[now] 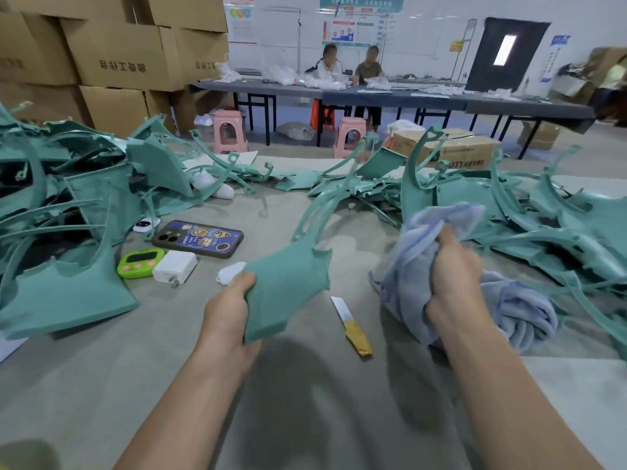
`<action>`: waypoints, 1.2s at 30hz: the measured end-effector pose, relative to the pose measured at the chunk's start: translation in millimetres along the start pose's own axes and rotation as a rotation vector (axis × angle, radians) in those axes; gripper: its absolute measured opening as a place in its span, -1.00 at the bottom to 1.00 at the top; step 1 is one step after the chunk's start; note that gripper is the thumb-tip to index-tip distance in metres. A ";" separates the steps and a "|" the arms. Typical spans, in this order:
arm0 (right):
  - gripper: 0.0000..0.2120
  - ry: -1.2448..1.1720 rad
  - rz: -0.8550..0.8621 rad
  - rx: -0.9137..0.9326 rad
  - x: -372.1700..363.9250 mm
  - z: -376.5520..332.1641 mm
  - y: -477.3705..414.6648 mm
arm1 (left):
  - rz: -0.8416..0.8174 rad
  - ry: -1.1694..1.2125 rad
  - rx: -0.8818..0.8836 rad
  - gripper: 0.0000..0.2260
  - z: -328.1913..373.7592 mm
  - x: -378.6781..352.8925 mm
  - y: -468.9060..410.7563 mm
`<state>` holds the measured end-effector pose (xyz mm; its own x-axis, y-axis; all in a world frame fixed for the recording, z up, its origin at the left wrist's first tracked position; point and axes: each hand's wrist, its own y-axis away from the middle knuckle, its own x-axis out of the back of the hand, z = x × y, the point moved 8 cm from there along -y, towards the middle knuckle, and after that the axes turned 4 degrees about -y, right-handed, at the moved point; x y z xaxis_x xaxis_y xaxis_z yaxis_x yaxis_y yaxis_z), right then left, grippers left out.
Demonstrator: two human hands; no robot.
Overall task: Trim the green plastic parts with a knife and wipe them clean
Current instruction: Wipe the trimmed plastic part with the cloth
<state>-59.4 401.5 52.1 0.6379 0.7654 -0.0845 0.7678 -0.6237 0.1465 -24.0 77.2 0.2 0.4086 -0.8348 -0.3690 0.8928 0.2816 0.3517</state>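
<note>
Grey table (305,418) carries big heaps of green plastic parts, left pile (68,205) and right pile (549,218). Right hand (454,283) has its fingers clenched round a bunched blue towel (522,310), lifted at the near edge of the right pile; left hand (227,317) grasps one green part (288,286) by its near corner, held above the table centre. Knife (351,325) lies on the table between the hands, untouched, with a phone (198,238), green timer (140,264) and white charger (174,266) to the left.
</note>
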 end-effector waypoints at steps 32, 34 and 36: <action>-0.56 0.627 -0.904 0.804 -111.7 30.8 169.9 | -0.395 0.198 0.092 -0.52 -3.7 -32.6 -2.6; -0.59 0.684 -0.926 0.849 -111.5 29.6 173.3 | -0.296 0.214 0.073 -0.54 3.7 -16.7 -10.0; -0.63 0.720 -1.010 0.876 -113.0 27.3 176.7 | -0.264 0.229 0.095 -0.51 5.7 -7.7 -11.2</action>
<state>5.8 200.5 60.6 -0.1260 0.6667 0.7346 0.8091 0.4976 -0.3128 -38.3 77.8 4.1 0.2075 -0.7421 -0.6373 0.9561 0.0159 0.2928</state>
